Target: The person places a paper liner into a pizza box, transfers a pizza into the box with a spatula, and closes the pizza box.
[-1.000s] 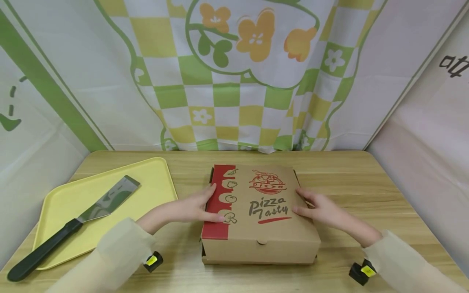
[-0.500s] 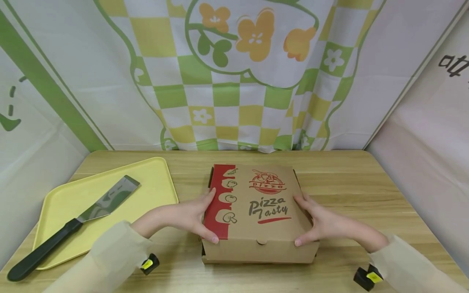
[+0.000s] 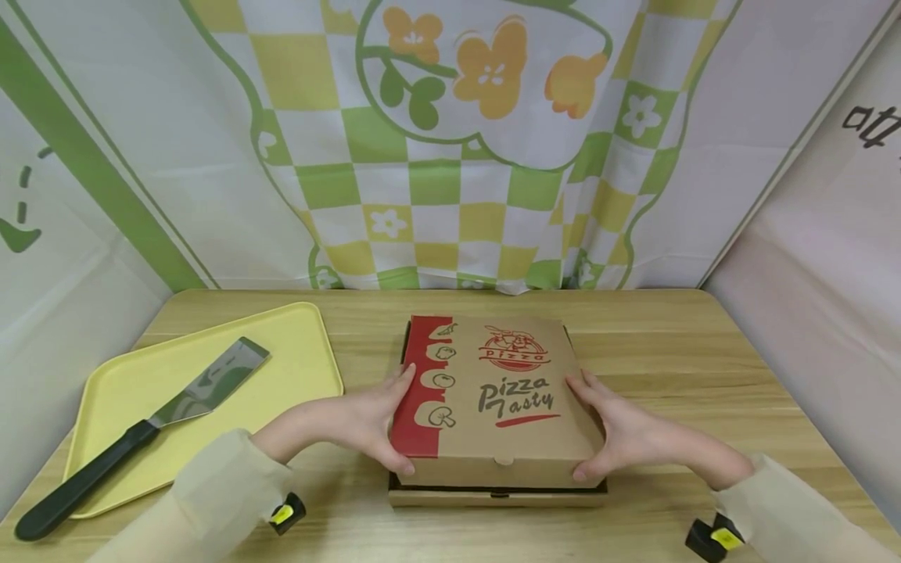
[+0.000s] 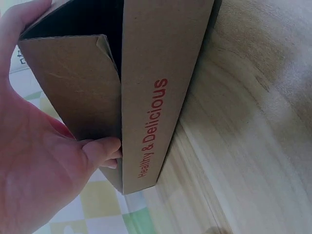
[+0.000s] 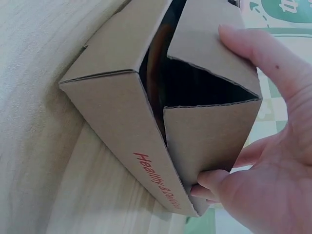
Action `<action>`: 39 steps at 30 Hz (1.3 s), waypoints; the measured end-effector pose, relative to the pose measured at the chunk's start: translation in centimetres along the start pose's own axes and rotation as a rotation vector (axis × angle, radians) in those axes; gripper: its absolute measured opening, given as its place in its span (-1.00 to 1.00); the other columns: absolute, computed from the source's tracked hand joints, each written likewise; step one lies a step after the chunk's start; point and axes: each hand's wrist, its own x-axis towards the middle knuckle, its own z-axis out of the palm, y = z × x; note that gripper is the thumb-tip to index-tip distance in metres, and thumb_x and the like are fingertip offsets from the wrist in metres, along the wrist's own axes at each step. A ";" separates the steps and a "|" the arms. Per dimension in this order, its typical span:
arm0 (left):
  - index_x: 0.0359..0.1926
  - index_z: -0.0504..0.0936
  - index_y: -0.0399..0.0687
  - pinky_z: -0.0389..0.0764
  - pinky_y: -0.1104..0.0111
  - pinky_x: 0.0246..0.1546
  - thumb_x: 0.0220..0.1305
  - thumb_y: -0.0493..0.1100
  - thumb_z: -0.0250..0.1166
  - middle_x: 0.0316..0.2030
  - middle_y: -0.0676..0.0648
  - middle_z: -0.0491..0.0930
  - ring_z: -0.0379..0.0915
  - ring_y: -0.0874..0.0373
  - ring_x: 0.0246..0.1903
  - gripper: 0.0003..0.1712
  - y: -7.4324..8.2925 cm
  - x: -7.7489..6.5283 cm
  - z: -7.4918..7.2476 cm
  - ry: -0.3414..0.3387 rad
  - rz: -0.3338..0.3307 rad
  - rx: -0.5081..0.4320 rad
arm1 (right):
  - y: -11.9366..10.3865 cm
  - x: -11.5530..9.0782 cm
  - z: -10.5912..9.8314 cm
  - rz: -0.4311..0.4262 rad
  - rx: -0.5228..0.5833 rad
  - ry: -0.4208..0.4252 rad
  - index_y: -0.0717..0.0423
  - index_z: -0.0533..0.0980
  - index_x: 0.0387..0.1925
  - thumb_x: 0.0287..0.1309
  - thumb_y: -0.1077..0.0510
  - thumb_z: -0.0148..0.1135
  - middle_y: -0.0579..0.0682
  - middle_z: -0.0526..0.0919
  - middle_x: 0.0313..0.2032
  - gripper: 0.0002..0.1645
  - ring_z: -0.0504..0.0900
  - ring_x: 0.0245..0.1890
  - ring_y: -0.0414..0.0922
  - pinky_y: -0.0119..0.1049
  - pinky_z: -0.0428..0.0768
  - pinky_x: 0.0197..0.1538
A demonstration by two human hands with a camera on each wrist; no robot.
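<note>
A brown and red cardboard pizza box (image 3: 521,438) stands in the middle of the table, its lid raised slightly at the front. A dark gap shows between the lid and the base (image 3: 450,498). My left hand (image 3: 366,422) grips the lid's left side, thumb at the front corner; in the left wrist view its fingers hold the lid's side flap (image 4: 73,83). On the opposite side my right hand (image 3: 626,434) holds the lid the same way. Through the gap in the right wrist view, a brownish curved edge (image 5: 156,68) shows; the rest of the inside is dark.
Left of the box lies a yellow tray (image 3: 296,328). A spatula (image 3: 204,387) with a black handle rests across it, the handle sticking out past the tray's near left corner. A checkered, flowered curtain (image 3: 436,188) hangs behind the wooden table (image 3: 669,336).
Both hands have slid toward the box's front corners, thumbs moving from the top to the front edge. The lid's front has risen, and a gap has opened above the base.
</note>
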 end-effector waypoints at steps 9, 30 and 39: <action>0.33 -0.29 -0.48 0.22 0.04 0.18 -0.30 0.06 0.46 0.33 -0.46 -0.32 -0.15 -0.26 0.30 0.41 -0.3 0.1 1.0 0.051 -0.016 -0.016 | 0.2 -0.1 0.8 0.009 -0.023 0.046 0.52 -0.13 0.30 -0.46 -0.06 0.53 0.57 -0.29 0.26 0.44 -0.15 0.24 0.46 0.30 0.08 0.15; 0.33 -0.11 -0.46 0.05 0.04 0.25 -0.19 0.33 0.34 0.35 -0.39 -0.37 -0.42 -0.22 0.34 0.34 -0.6 -0.3 2.6 0.073 0.031 0.216 | 0.0 -0.5 2.7 0.023 -0.239 0.009 0.56 -0.01 0.25 -0.03 -0.29 0.18 0.39 -0.28 0.34 0.18 -0.22 0.32 0.28 0.13 -0.01 0.25; 0.30 0.12 -0.39 0.19 0.08 0.21 0.11 0.19 0.22 0.33 -0.31 0.01 -0.03 -0.15 0.30 -0.04 -1.2 0.2 0.5 0.134 0.007 0.193 | 0.7 0.5 1.5 -0.047 -0.278 0.130 0.58 0.17 0.17 0.06 -0.02 0.25 0.46 0.08 0.25 -0.12 0.13 0.21 0.35 0.16 0.23 0.14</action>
